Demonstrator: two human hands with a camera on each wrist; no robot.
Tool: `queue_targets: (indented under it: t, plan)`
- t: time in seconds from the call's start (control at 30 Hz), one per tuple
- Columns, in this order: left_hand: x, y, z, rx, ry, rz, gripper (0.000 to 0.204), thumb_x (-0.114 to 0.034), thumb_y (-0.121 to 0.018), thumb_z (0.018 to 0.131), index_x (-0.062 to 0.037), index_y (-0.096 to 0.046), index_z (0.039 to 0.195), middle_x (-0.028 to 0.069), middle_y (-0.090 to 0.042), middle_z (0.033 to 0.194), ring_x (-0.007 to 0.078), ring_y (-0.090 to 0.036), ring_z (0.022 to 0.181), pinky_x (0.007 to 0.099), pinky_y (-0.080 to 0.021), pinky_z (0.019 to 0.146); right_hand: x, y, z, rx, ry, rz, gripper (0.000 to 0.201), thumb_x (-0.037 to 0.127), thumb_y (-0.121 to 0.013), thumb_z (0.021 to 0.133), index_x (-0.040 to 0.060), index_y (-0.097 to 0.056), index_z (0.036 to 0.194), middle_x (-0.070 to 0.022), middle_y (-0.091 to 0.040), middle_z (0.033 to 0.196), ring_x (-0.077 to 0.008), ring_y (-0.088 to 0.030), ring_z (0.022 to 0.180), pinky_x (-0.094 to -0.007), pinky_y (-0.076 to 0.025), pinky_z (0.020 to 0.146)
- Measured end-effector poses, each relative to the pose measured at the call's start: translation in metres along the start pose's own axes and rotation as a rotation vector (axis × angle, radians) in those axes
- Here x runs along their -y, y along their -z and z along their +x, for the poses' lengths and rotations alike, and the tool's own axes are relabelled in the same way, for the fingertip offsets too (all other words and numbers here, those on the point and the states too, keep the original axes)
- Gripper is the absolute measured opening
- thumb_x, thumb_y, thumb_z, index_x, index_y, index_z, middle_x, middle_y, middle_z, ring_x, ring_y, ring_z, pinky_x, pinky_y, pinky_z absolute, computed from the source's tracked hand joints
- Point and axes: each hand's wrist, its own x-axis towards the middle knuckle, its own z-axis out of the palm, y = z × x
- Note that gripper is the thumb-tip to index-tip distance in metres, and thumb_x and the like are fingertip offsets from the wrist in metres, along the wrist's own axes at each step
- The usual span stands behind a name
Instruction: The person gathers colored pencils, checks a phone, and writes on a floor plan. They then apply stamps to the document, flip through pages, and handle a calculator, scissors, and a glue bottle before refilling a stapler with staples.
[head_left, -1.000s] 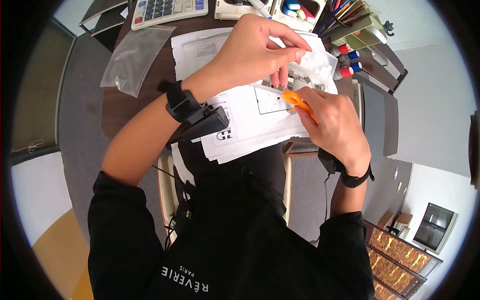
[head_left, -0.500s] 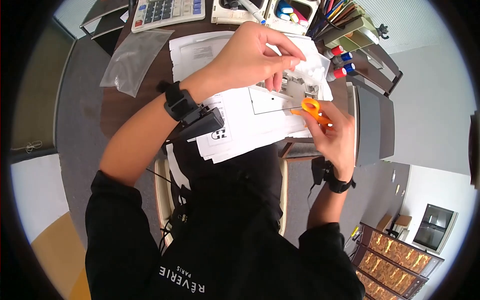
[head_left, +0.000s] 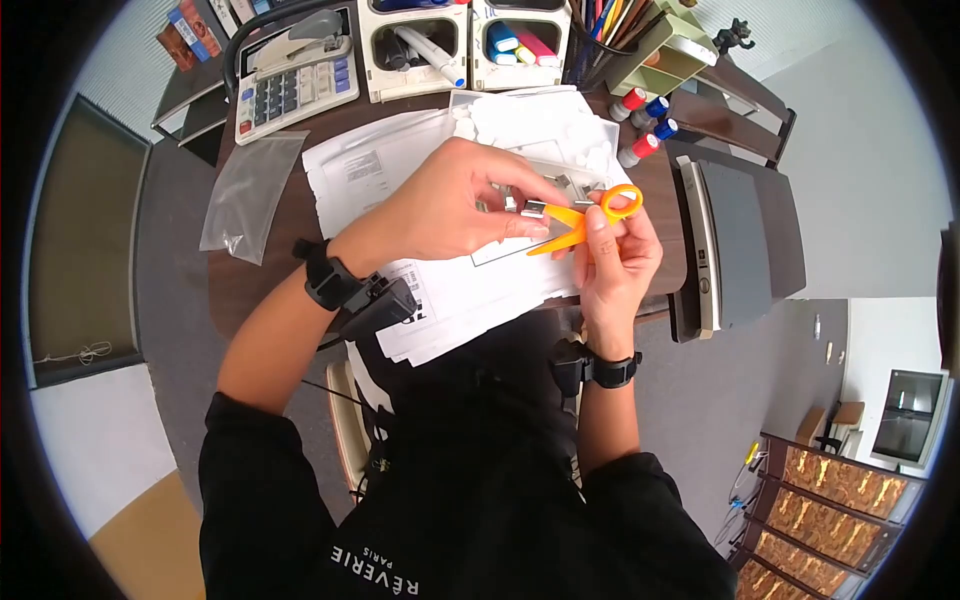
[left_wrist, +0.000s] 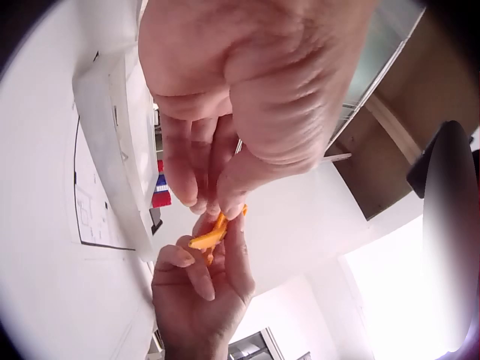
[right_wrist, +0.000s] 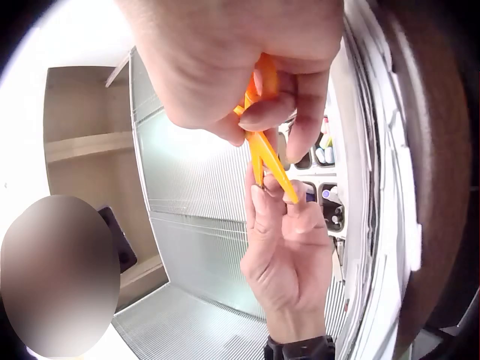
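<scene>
In the head view my right hand [head_left: 612,285] grips orange scissors [head_left: 622,203] by the handles, the blades spread apart and pointing left. My left hand [head_left: 430,205] is at the blade ends, fingers bent towards the thumb; whether it holds something thin cannot be told. The right wrist view has the scissors [right_wrist: 270,161] with blade tips close to the left hand's fingertips [right_wrist: 304,217]. The left wrist view places the left hand [left_wrist: 247,90] above the scissors [left_wrist: 211,236]. Small metal pieces [head_left: 532,209] show between the hands, partly hidden by the fingers.
Printed papers [head_left: 350,200] cover the table [head_left: 240,290], with a shallow tray of small parts beyond the hands. Behind are a calculator [head_left: 300,95], pen holders [head_left: 415,60] and red and blue markers [head_left: 640,150]. A plastic bag [head_left: 250,195] lies left; a laptop-like device [head_left: 740,245] stands right.
The right hand and scissors have moved left, up to the left hand, and the blades now show spread apart. The left hand sits a little lower, and the head view has shifted.
</scene>
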Motion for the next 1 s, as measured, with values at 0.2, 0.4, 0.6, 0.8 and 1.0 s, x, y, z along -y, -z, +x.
queue_targets:
  t: [0.2, 0.4, 0.6, 0.8, 1.0]
  plan:
    - [0.008, 0.000, -0.001, -0.042, 0.094, -0.138, 0.028, 0.000, -0.075, 0.086, 0.0011, -0.073, 0.113, 0.0086, -0.071, 0.093, 0.0091, -0.064, 0.075, 0.0236, -0.054, 0.064, -0.010, 0.009, -0.001, 0.235, -0.155, 0.059, 0.014, 0.004, -0.061, 0.099, -0.0037, -0.064, 0.111, -0.0191, -0.073, 0.092, -0.0117, -0.059, 0.051, -0.0265, -0.053, 0.051]
    - [0.014, -0.003, 0.000, -0.110, 0.032, -0.121, 0.023, 0.005, -0.072, 0.087, 0.0032, -0.073, 0.110, 0.0104, -0.071, 0.093, 0.0111, -0.066, 0.073, 0.0240, -0.055, 0.063, -0.008, 0.010, -0.003, 0.269, -0.169, 0.068, 0.017, 0.005, -0.060, 0.100, -0.0052, -0.065, 0.112, -0.0228, -0.073, 0.089, -0.0146, -0.063, 0.050, -0.0271, -0.054, 0.053]
    - [0.020, -0.002, -0.001, -0.048, 0.058, -0.208, 0.019, 0.010, -0.071, 0.085, 0.0051, -0.074, 0.103, 0.0118, -0.071, 0.087, 0.0117, -0.066, 0.068, 0.0245, -0.055, 0.060, -0.008, 0.012, -0.007, 0.215, -0.211, 0.023, 0.011, 0.000, -0.061, 0.098, -0.0053, -0.067, 0.105, -0.0186, -0.072, 0.079, -0.0127, -0.061, 0.047, -0.0248, -0.052, 0.047]
    - [0.014, 0.001, -0.001, -0.022, 0.034, -0.115, 0.017, 0.010, -0.070, 0.084, 0.0062, -0.074, 0.101, 0.0127, -0.071, 0.087, 0.0128, -0.067, 0.068, 0.0246, -0.056, 0.061, -0.008, 0.014, -0.007, 0.220, -0.226, 0.042, 0.010, 0.000, -0.061, 0.097, -0.0058, -0.067, 0.103, -0.0180, -0.072, 0.079, -0.0102, -0.058, 0.046, -0.0224, -0.049, 0.045]
    - [0.015, -0.005, -0.002, -0.116, 0.017, -0.150, 0.015, 0.007, -0.070, 0.087, 0.0070, -0.073, 0.102, 0.0133, -0.072, 0.090, 0.0142, -0.069, 0.072, 0.0254, -0.057, 0.063, -0.009, 0.010, -0.007, 0.199, -0.190, 0.030, 0.011, -0.002, -0.061, 0.097, -0.0065, -0.067, 0.106, -0.0188, -0.073, 0.083, -0.0106, -0.060, 0.049, -0.0216, -0.048, 0.045]
